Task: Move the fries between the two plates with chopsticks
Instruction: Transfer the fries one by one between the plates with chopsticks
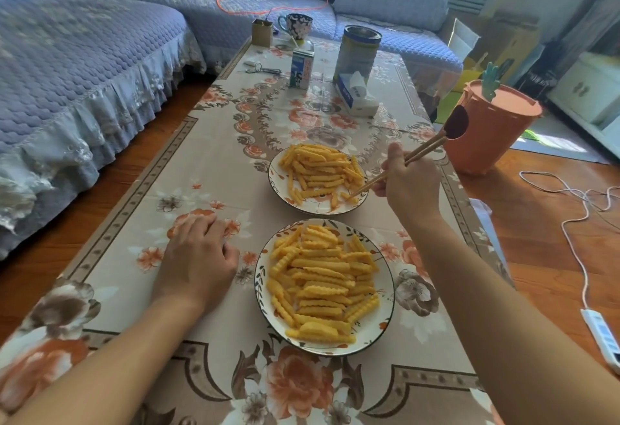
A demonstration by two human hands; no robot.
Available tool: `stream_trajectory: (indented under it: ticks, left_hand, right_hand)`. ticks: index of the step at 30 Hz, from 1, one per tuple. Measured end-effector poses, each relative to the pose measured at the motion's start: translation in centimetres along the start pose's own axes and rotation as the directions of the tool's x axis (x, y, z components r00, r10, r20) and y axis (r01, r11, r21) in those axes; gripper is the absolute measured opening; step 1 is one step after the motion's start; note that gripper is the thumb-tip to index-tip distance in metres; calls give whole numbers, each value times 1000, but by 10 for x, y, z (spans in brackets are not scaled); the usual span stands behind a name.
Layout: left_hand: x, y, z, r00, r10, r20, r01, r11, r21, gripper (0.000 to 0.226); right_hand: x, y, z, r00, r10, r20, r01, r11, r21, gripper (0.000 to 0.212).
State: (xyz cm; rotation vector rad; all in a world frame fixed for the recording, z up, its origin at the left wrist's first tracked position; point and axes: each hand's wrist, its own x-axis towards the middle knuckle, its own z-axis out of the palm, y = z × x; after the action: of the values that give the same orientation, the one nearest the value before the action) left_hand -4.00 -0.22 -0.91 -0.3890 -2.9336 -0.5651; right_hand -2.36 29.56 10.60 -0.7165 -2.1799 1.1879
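Yellow crinkle-cut fries fill both dishes: a heap on the far plate (278,186) and a similar heap on the near plate (385,317), which sits just in front of it on the flowered tablecloth (201,163). Wooden chopsticks (396,164) slant down from the right hand (411,180), whose fingers curl round the shafts, and the tips rest among the fries at the right edge of the far plate. Whether a fry is already pinched between the tips is too small to tell; none is lifted clear. The left hand (198,257) lies on the cloth just left of the near plate, fingers loosely bent, holding nothing. With both plates about equally full, the transfer looks somewhere mid-way, though which plate is the source cannot be read from this; a pick-up at the far plate seems to be the step in hand, and many fries remain on each. Farther back stand a milk carton (302,69), a tin can (357,52), a tissue pack (355,96) and a mug (297,25); an orange bin (486,143) stands to the right.
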Motion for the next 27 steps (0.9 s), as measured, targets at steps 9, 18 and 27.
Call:
stream_trajectory:
  ticks: [9, 18, 27]
  left_hand:
    - [-1, 0, 0, 1000, 4, 11, -4, 1000, 3, 52]
    - [-1, 1, 0, 1000, -4, 13, 4, 1000, 1, 49]
    - [0, -1, 2, 1000, 6, -4, -6, 1000, 10, 53]
  right_hand:
    - [-17, -21, -54, 989, -49, 142, 27, 988, 155, 46]
    - [-43, -9, -74, 944, -37, 329, 18, 998, 61, 44]
    - [-13, -5, -64, 991, -35, 132, 12, 984, 177, 39]
